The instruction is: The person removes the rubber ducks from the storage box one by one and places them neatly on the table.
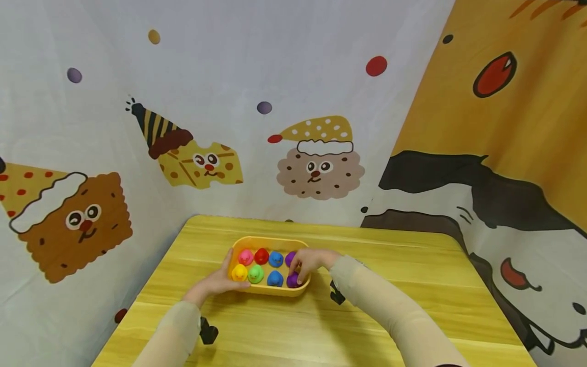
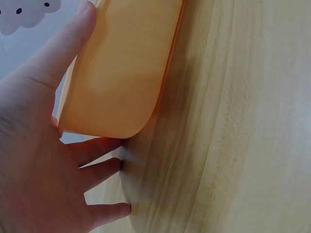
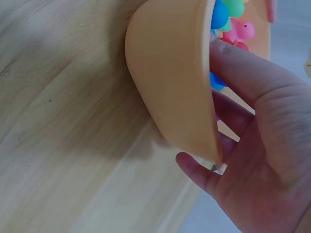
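Note:
A yellow-orange plastic basket (image 1: 275,291) on the table holds several small rubber ducks in two rows. My left hand (image 1: 219,280) rests against the basket's left end, its thumb along the near rim. In the left wrist view the other fingers are spread beside the basket's corner. My right hand (image 1: 311,260) reaches over the right end, thumb and fingers pinching the near purple duck (image 1: 292,281). The far purple duck (image 1: 290,258) sits just behind it, partly hidden by the hand. In the right wrist view the basket wall (image 3: 170,73) hides the fingertips.
Also in the basket are a pink duck (image 1: 245,257), a red duck (image 1: 261,256), blue ducks (image 1: 275,279), a green duck (image 1: 255,274) and a yellow duck (image 1: 239,272). The wood-grain table (image 1: 394,265) meets a cartoon-printed cloth (image 1: 229,76) at the back.

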`<state>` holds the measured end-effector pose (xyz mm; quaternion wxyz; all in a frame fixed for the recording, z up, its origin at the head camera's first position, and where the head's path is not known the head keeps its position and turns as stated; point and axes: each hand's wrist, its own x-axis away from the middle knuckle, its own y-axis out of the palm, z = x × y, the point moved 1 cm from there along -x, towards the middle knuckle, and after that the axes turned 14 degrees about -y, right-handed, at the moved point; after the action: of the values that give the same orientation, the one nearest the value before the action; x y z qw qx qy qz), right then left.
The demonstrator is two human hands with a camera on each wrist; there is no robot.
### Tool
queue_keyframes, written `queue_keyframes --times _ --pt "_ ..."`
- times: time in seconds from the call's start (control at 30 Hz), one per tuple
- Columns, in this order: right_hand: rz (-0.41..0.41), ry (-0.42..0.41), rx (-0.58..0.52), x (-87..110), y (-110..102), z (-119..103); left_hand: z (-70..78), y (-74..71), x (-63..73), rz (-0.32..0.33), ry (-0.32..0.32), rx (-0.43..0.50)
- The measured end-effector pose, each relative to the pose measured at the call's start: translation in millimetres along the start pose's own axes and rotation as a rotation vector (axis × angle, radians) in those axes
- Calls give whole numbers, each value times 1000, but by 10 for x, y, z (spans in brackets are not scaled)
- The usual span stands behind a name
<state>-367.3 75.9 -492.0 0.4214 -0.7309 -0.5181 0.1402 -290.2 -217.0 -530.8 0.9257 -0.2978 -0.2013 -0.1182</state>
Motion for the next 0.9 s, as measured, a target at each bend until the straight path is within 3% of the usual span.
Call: queue_keyframes --times 0.9 --pt "11 -21 67 -13 44 39 -4 2 8 -8 -12 34"
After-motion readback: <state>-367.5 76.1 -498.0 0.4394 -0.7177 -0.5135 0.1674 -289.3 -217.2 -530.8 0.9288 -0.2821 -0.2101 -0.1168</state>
